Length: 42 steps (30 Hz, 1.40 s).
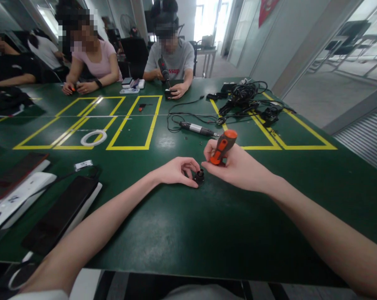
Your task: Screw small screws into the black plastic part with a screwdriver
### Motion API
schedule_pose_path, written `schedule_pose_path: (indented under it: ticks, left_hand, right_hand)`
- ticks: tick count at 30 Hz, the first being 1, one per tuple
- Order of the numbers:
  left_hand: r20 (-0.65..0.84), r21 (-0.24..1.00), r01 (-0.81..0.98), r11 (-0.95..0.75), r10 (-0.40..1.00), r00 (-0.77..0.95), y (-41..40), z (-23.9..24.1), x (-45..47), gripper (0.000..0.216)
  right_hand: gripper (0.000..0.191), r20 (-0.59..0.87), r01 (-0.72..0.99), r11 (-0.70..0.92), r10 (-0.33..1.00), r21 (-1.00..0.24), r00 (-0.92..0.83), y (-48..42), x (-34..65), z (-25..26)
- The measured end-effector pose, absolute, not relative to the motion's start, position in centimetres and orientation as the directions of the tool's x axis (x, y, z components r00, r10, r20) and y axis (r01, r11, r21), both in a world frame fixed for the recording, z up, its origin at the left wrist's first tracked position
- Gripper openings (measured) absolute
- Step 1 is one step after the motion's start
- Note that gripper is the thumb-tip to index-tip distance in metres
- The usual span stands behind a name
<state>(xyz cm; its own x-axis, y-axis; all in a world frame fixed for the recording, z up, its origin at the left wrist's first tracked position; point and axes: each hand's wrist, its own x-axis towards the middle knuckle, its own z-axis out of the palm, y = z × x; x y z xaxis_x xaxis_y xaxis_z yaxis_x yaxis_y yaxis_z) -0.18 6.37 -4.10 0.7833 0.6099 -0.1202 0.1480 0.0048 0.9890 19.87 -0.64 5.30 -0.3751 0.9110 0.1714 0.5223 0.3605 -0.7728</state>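
My left hand (179,171) grips a small round black part (199,178) on the green table, thumb and fingers closed on its left side. A short stub sticks up from the top of that part; its exact kind does not show. Just to the right, my right hand (235,166) is wrapped round an orange and grey screwdriver (224,146), its butt end tilted up and to the right. The screwdriver's tip is hidden behind my fingers, so I cannot tell whether it touches the black part.
Beyond my hands lies a corded, pen-shaped electric screwdriver (197,128). Tangled black cables (243,98) sit at the back right. A white ring (94,138) and phones on white blocks (61,212) lie to the left. Across the table (163,233), a co-worker (172,58) holds a power drill.
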Motion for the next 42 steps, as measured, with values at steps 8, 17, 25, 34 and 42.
schedule_pose_path:
  ticks: [8,17,25,34,42]
  left_hand:
    - [-0.07,0.985,0.158,-0.071,0.669,0.74,5.9,-4.3,-0.2,0.047]
    - [0.036,0.95,0.196,-0.245,0.706,0.707,5.1,-4.1,-0.3,0.054]
    - [0.117,0.833,0.295,-0.468,0.671,0.733,4.6,-3.4,-0.7,0.035]
    - [0.077,0.867,0.282,-0.411,0.67,0.738,4.9,-3.6,-0.6,0.043]
    - [-0.106,0.99,0.144,-0.004,0.654,0.749,6.8,-4.6,-0.6,0.078]
  right_hand:
    - [0.014,0.13,0.526,0.339,0.91,-0.78,-0.393,-0.6,20.3,5.3]
    - [0.014,0.221,0.499,0.388,0.906,-0.775,-0.361,-0.3,20.3,5.4]
    - [0.013,0.228,0.509,0.412,0.894,-0.756,-0.385,-0.2,19.7,4.9]
    - [0.011,0.212,0.529,0.414,0.891,-0.74,-0.401,-0.1,19.8,4.7]
    - [0.008,0.257,0.515,0.438,0.886,-0.736,-0.387,0.0,20.1,4.8]
